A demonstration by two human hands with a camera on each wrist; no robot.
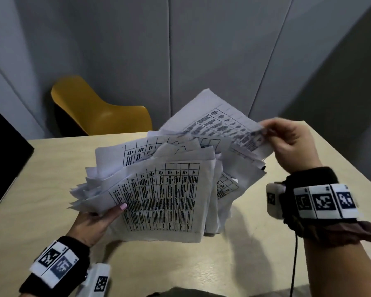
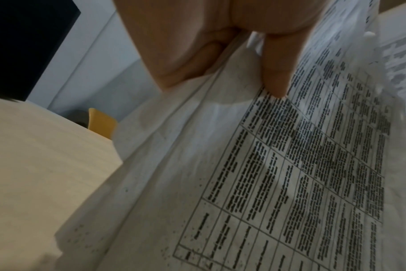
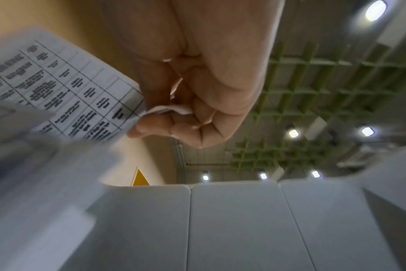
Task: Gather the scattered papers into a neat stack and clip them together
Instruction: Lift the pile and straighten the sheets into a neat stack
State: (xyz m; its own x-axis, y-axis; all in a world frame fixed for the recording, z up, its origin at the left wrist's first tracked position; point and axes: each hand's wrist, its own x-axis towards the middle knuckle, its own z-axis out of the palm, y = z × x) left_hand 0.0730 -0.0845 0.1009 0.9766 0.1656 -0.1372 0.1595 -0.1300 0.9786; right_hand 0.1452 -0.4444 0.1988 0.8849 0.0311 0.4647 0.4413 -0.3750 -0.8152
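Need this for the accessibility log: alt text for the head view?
Both hands hold an untidy bundle of printed papers above a beige table: left hand grips its near edge, right hand pinches a raised sheet. A yellow chair stands behind.

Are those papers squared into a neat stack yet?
No, still fanned and uneven. The papers splay at many angles between the left hand and right hand.

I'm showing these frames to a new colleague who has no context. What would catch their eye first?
First, the messy fan of printed papers held above the middle of the pale wooden table, its sheets splayed at odd angles. The left hand grips the near-left edge, thumb on the top sheet, while the right hand pinches the corner of a raised sheet at the far right. Behind the table, a yellow chair stands out against the grey wall panels.
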